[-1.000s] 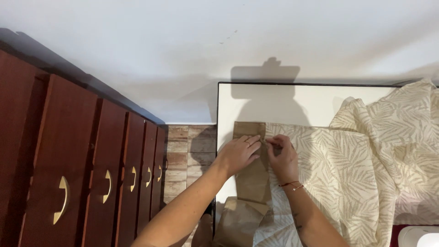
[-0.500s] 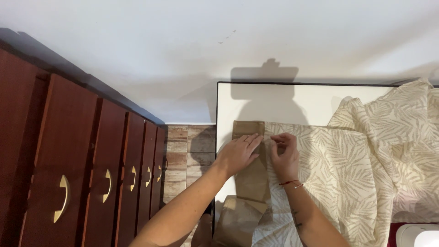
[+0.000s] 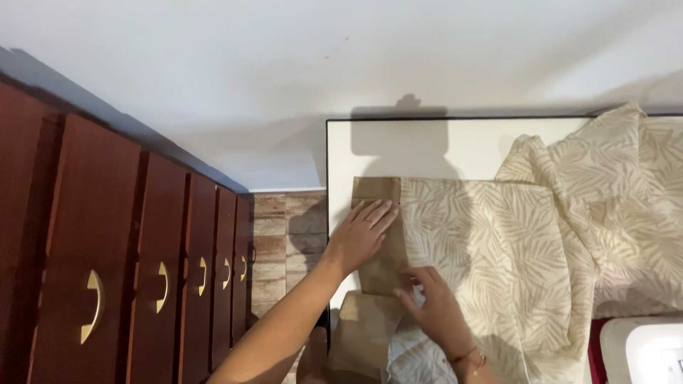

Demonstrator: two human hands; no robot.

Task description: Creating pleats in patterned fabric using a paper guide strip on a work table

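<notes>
A strip of brown paper lies along the left edge of a white table. My left hand rests flat on it, fingers spread, near its far end. Beside the paper lies cream fabric with a leaf print, its straight edge against the paper. My right hand is nearer to me, with its fingertips pinching where fabric and paper meet. A thin bracelet is on that wrist. Whether it holds a pin is too small to tell.
More of the leaf-print fabric is bunched at the right. A white machine corner shows at the bottom right. Dark red cabinet doors with brass handles line the left. Tiled floor lies between cabinets and table.
My right hand has slid down the paper's edge toward me. My left hand stays flat on the paper near its far end. The view has shifted slightly.
</notes>
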